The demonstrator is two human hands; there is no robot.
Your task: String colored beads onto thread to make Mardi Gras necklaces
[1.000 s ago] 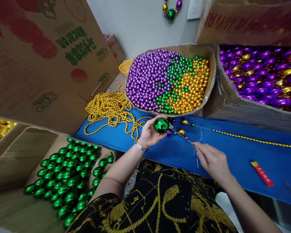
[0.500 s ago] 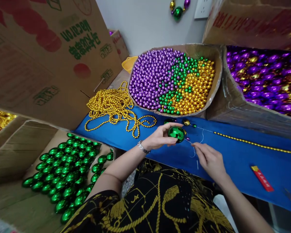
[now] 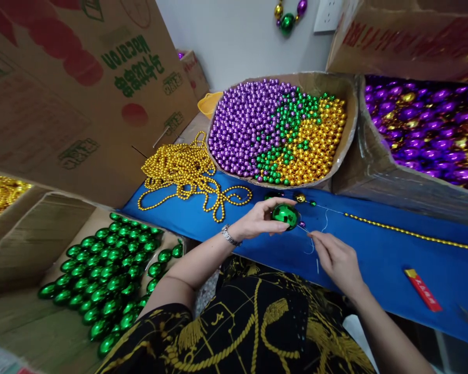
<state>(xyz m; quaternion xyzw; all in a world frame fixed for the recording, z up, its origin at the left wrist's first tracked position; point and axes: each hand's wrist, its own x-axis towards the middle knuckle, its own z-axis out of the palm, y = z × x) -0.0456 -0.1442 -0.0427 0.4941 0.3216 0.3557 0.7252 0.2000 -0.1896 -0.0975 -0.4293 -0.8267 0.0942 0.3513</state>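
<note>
Two hands hold a green ball (image 3: 285, 215) and a thread (image 3: 304, 229) above a blue cloth (image 3: 378, 244)
The left hand (image 3: 257, 221) curls closed around the ball; the right hand (image 3: 337, 259) pinches the thread tight just beside it, near a box of small beads (image 3: 345, 148)

Black gold-printed garment (image 3: 257, 322), silver bracelet (image 3: 230, 237) on left wrist.

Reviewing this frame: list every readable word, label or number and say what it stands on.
"Macaron": green print, upside down, on the large brown cardboard box at left; a likely reading, not certain.
Green Chinese characters beneath it: upside down, unreadable.
Red print on the upper-right brown cardboard box: blurred.
Marks on the flat red stick on the blue cloth: too small.
</note>
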